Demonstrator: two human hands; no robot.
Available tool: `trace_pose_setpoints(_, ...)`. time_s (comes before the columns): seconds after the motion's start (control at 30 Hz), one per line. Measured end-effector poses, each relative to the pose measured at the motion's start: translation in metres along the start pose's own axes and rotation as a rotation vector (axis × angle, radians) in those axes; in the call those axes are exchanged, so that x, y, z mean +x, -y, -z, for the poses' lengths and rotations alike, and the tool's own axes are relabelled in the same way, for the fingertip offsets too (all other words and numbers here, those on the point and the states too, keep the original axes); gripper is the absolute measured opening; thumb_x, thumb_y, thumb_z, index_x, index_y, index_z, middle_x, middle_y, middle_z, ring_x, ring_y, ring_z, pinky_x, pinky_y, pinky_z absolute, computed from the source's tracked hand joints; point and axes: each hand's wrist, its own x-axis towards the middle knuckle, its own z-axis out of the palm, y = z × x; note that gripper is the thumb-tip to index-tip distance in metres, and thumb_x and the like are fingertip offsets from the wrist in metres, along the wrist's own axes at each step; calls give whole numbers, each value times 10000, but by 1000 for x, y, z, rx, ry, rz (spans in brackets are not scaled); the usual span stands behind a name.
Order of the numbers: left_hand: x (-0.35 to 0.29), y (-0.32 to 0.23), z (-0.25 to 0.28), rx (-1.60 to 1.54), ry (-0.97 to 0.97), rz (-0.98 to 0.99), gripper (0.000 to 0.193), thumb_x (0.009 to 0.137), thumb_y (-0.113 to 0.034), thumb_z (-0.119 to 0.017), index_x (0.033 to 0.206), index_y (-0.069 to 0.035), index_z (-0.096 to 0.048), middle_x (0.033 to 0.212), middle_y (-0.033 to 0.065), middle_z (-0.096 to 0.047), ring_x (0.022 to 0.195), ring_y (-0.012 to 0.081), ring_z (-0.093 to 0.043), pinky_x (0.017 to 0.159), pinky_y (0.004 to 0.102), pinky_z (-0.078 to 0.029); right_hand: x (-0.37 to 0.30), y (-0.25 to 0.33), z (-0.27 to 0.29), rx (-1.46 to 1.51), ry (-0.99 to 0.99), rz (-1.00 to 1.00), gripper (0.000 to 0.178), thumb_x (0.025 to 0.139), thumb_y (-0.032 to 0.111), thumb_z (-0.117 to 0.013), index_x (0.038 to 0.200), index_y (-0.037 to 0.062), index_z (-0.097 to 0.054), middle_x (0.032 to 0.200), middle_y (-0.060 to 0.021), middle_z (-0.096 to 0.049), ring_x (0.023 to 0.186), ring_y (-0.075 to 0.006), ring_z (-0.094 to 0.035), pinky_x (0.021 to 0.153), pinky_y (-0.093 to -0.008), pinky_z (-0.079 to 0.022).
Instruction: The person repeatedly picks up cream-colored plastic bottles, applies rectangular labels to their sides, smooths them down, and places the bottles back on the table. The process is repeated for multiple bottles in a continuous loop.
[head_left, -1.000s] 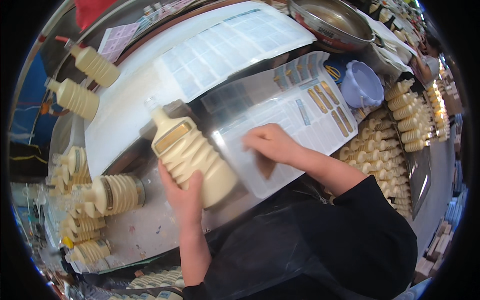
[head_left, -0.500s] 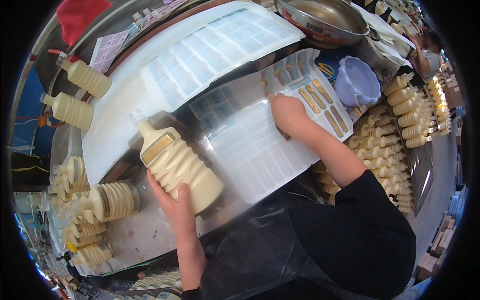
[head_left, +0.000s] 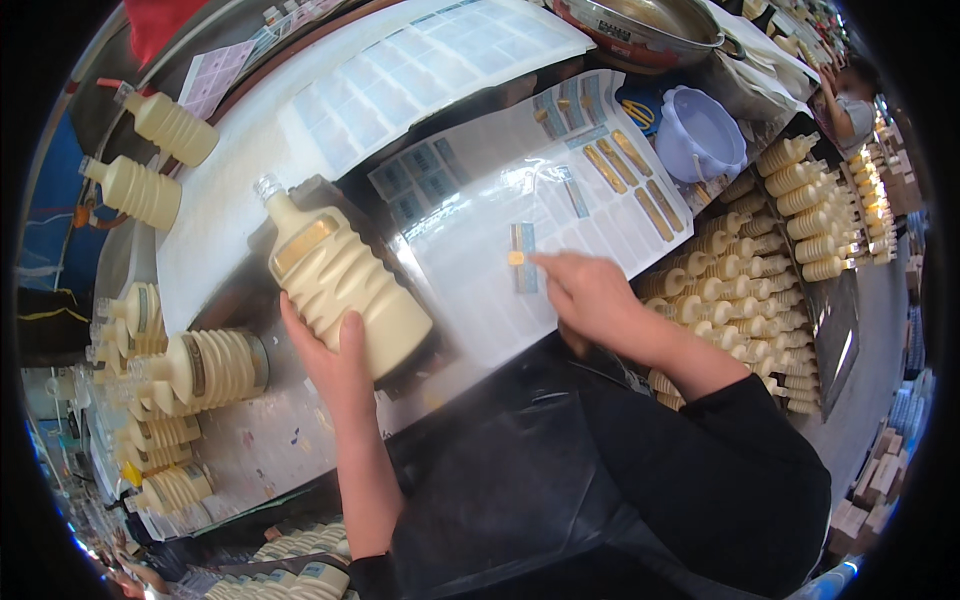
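A large cream-coloured ribbed bottle (head_left: 350, 290) with a clear neck lies tilted on the table, a gold label on its shoulder. My left hand (head_left: 335, 365) grips its lower side, thumb on top and fingers partly hidden beneath. Between the fingertips of my right hand (head_left: 597, 305) is a blue sticker strip (head_left: 524, 238) with a small gold patch, held over the white sticker sheet (head_left: 470, 310). That sheet bears several gold labels (head_left: 604, 166) and blue strips (head_left: 586, 98) toward its far right part.
More cream bottles stand or lie at the left (head_left: 222, 372). Rows of finished-looking bottles (head_left: 745, 300) fill the right side. Beyond the sheet are a lilac bucket (head_left: 700, 135), yellow-handled scissors (head_left: 637, 115) and a metal basin (head_left: 640, 30). A person (head_left: 850, 110) is at the far right.
My right hand has come back toward me from the sheet's far part, now with a blue strip in its fingers. The left hand stays on the bottle.
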Motion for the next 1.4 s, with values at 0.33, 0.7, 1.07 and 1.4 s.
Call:
trace_pose_setpoints(0.33, -30, 21, 8, -82, 27, -50, 855, 938, -238, -696, 1606, 12, -225, 1585, 231, -370, 1437, 330, -416, 1195, 429, -316, -36, -13, -7, -413, 181, -32, 482, 886, 23, -562, 1364, -18, -513, 1278, -196, -578, 865, -342, -701, 739, -457, -577)
trace_pose_setpoints(0.7, -33, 10, 9, 20, -17, -81, 799, 934, -248, -715, 1566, 52, -329, 1533, 246, -471, 1402, 323, -478, 1169, 403, -353, -72, -37, -13, -319, -159, 157, 454, 837, 58, -716, 1281, 41, -624, 1256, -137, -638, 923, -298, -705, 757, -404, -580)
trace_pose_setpoints(1.07, -69, -16, 21, 145, 116, -545, 423, 849, -81, -754, 1249, -7, -641, 1155, 124, -641, 987, 211, -595, 827, 314, -483, -43, -34, 18, -84, 129, 227, 179, 824, 80, -737, 990, 15, -761, 911, -138, -736, 778, -352, -700, 719, -391, -578)
trace_pose_setpoints(1.4, -38, -73, 2, -23, 741, -189, 498, 782, -50, -775, 1267, -31, -664, 936, -23, -567, 746, 68, -465, 676, 218, -415, 47, 92, 87, 413, 730, 199, 191, 944, 96, -692, 1074, -22, -768, 932, -122, -773, 861, -156, -710, 778, -291, -548)
